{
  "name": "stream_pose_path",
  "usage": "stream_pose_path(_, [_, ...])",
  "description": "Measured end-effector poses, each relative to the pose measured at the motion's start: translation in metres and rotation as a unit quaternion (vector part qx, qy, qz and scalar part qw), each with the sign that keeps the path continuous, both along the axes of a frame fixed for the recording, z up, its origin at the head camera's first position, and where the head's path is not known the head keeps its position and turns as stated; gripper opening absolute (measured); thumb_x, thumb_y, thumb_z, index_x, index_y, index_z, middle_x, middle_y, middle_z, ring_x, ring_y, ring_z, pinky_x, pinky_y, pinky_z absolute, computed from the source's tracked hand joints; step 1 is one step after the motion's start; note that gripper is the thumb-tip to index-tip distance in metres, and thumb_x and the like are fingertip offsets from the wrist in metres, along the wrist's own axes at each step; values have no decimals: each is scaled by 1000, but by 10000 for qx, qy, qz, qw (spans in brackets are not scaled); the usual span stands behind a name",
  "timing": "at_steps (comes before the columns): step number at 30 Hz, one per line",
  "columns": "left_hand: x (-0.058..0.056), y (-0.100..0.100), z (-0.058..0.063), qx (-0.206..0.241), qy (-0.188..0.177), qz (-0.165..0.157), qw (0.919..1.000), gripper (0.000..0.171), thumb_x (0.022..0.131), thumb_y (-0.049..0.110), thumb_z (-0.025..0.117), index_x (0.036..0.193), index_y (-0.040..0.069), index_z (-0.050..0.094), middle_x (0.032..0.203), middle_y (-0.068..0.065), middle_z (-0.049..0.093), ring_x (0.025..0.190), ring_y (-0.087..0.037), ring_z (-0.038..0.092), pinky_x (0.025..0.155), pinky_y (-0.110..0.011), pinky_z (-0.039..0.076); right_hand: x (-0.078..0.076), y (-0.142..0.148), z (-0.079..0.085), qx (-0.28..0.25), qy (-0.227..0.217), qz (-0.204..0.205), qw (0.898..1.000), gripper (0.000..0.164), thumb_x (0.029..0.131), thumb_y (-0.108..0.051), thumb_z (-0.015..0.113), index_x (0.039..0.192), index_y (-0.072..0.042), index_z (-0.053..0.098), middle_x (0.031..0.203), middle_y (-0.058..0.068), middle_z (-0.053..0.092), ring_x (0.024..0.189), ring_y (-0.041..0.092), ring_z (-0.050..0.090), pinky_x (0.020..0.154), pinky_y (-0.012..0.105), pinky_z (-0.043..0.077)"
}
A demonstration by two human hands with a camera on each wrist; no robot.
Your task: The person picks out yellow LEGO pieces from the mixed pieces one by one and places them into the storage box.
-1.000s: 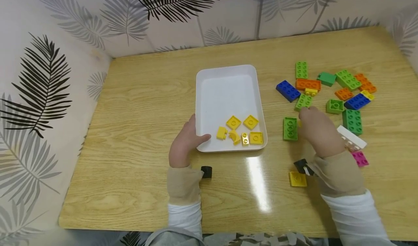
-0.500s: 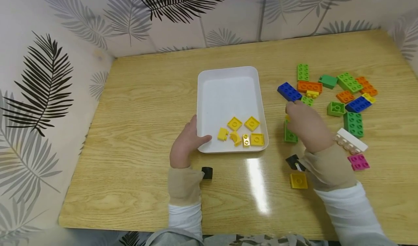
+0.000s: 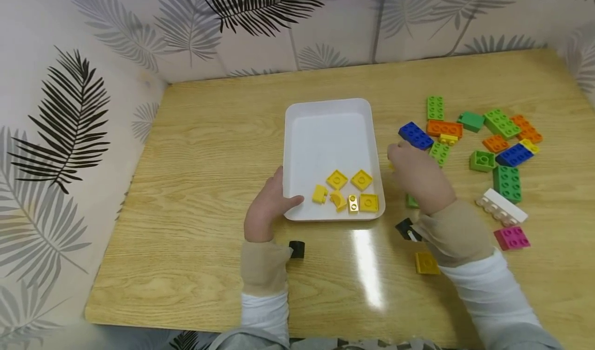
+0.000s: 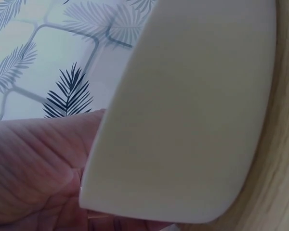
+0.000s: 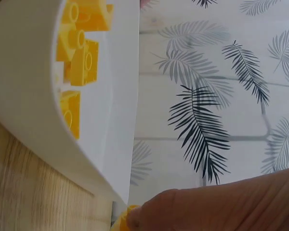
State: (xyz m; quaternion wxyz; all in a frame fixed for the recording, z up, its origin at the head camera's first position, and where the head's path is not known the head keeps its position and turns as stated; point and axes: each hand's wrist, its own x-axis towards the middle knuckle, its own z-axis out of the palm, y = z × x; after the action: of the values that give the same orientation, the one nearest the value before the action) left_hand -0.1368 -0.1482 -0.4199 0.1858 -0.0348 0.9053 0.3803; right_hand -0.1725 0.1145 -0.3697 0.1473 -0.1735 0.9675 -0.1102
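A white tray (image 3: 327, 138) lies on the table with several yellow bricks (image 3: 369, 203) near its front end. My left hand (image 3: 267, 205) holds the tray's left side, its thumb over the rim and the fingers hidden beneath or behind it. Just right of the tray, my right hand (image 3: 420, 177) pinches a small yellow toy brick (image 5: 121, 222). Most of that brick is hidden by the fingers in the head view. Its tip shows close to the tray's corner in the right wrist view.
Loose bricks in blue, orange and green (image 3: 507, 184) are spread over the right side. A white brick (image 3: 502, 206) and a pink brick (image 3: 512, 238) lie right of my right forearm. One yellow brick (image 3: 426, 263) sits near the right wrist. A patterned wall (image 3: 321, 25) borders the table.
My right hand has moved left, from among the loose bricks toward the tray, carrying the yellow brick. The left hand stays on the tray. The head view has shifted slightly.
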Motion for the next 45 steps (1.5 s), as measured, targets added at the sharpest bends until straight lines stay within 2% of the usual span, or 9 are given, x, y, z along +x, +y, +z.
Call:
stream_pose_path(5, [1,-1,-2,22,-12,24,10000,79,77,16,64,140,10,16,138,-14,38,119,-29,35,107,-43,31,0,-9,2,-18,57,29,10000,22,82,-2,49,101,8,50,97,24,53,77,27,48,65,38,48])
stream_pose_path(10, [2,-1,-2,22,-57,85,9999,79,78,17,64,140,12,16,137,-13,39,120,-28,35,107,-43,31,-4,-20,5,158,146,244,9995,28,78,-3,57,103,8,50,96,24,55,77,26,51,68,37,50])
stream_pose_path(14, [2,-1,-3,-14,-67,91,9999,79,78,18,64,140,12,16,136,-13,40,119,-27,36,106,-42,32,-7,-29,6,363,162,419,9983,26,77,-5,59,100,6,51,93,21,56,71,23,51,65,33,50])
stream_pose_path(19, [3,-1,-4,-9,-28,55,10000,78,78,19,64,140,12,17,136,-12,40,119,-27,36,106,-42,32,-9,-37,4,299,308,568,9975,23,77,-3,58,97,5,51,88,19,54,68,21,49,60,30,48])
stream_pose_path(26, [4,-1,-4,30,18,50,10000,78,77,17,64,140,11,19,136,-12,41,118,-28,36,106,-43,32,-16,-50,1,376,527,795,9947,24,77,-3,59,98,7,51,87,19,54,68,21,49,62,30,49])
stream_pose_path(40, [2,-6,-3,-17,16,-5,10000,75,78,20,63,139,10,20,134,-12,42,117,-26,36,105,-41,33,-33,-76,-9,732,193,998,9921,27,81,0,52,108,5,50,96,18,56,76,21,51,75,32,51])
stream_pose_path(45, [1,-7,-2,-26,27,13,10000,75,78,21,64,139,10,21,134,-11,42,117,-26,36,105,-41,34,-35,-81,-12,708,230,1086,9913,26,80,0,54,105,5,51,92,17,56,74,21,51,74,32,51])
